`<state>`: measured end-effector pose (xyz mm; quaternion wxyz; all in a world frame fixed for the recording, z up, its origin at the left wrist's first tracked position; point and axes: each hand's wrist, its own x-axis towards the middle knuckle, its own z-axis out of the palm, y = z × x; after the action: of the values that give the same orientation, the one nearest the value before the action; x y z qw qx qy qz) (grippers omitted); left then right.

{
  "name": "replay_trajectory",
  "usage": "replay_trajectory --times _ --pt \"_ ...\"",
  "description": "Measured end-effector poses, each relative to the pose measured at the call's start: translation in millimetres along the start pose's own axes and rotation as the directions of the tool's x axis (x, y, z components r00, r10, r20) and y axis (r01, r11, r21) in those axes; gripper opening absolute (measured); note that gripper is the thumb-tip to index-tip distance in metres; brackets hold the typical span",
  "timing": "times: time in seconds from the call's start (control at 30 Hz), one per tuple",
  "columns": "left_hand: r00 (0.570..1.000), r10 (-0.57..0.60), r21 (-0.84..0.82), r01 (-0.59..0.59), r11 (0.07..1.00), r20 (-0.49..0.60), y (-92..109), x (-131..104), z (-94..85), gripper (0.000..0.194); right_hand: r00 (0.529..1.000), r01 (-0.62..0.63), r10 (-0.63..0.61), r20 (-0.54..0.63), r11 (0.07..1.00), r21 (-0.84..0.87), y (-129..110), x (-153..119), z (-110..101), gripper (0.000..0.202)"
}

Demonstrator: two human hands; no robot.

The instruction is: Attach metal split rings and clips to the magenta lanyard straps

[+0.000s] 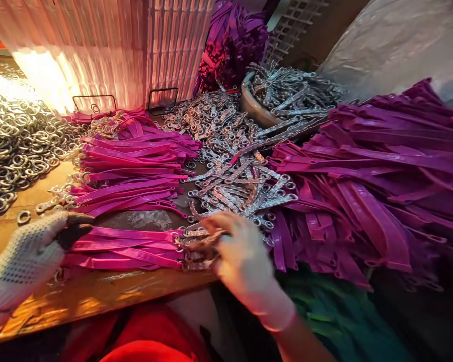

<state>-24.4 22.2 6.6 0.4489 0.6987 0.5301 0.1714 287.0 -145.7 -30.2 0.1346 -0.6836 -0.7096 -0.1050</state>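
My left hand, in a white dotted glove with dark fingertips, is closed beside the left ends of several pink straps at the table's front edge. Whatever lies between its fingers is hidden. At the right ends of these straps are small rings and brownish textured strips. My right hand, in a pale glove with a cuff at the wrist, curls its fingers around those strips; motion blurs it slightly. Just beyond that hand is a heap of silvery textured strips with looped ends.
More pink straps lie stacked behind. Loose metal rings are piled at left. A bowl overflows with silvery strips. Purple straps form a large heap at right. Ribbed translucent panels stand at the back, near a bright light.
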Motion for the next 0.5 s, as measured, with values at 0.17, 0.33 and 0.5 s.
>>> replay_trajectory --times 0.17,0.33,0.5 --pt "0.849 -0.219 -0.569 0.492 0.659 0.481 11.9 5.9 64.6 0.047 0.999 -0.037 0.037 -0.006 0.985 -0.168 76.4 -20.1 1.9 0.032" --pt "0.674 -0.086 -0.591 0.695 0.409 0.733 15.8 26.1 89.1 0.043 0.999 -0.02 0.014 -0.048 0.991 -0.136 108.6 -21.9 23.9 0.029" --pt "0.778 -0.062 -0.534 0.484 0.693 0.625 19.8 17.1 90.2 0.022 0.937 -0.123 0.145 -0.319 0.989 0.087 67.3 0.3 17.7 0.027"
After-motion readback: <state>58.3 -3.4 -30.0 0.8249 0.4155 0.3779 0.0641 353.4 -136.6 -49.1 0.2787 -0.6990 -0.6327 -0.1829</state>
